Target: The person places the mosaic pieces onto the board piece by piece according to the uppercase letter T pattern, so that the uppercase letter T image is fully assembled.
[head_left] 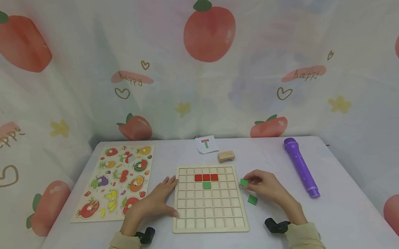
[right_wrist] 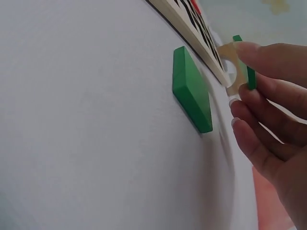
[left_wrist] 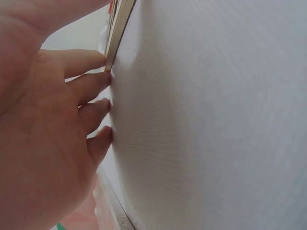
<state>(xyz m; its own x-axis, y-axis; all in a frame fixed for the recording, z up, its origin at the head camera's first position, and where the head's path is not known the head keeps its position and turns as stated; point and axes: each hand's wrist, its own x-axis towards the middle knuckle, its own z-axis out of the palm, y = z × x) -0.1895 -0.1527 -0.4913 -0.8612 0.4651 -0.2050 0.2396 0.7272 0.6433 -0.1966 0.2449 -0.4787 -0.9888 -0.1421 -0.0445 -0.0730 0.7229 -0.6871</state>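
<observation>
A wooden grid board (head_left: 189,203) lies in the middle of the table. Three red square tiles (head_left: 206,177) fill a row near its top, and one green tile (head_left: 207,185) sits under the middle one. My left hand (head_left: 156,199) rests at the board's left edge, its fingers (left_wrist: 91,86) spread, fingertips on the tabletop and thumb at the rim. Just right of the board, my right hand (head_left: 265,184) pinches a green square tile (head_left: 243,182) between thumb and fingers. Another green tile (head_left: 252,199) lies on the table below that hand, large in the right wrist view (right_wrist: 192,91).
Behind the board lie a small card (head_left: 207,144) printed with a red and green T pattern and a wooden block (head_left: 226,156) with an arched cutout. A fruit puzzle board (head_left: 115,184) occupies the left side. On the right lies a purple microphone-shaped toy (head_left: 301,168).
</observation>
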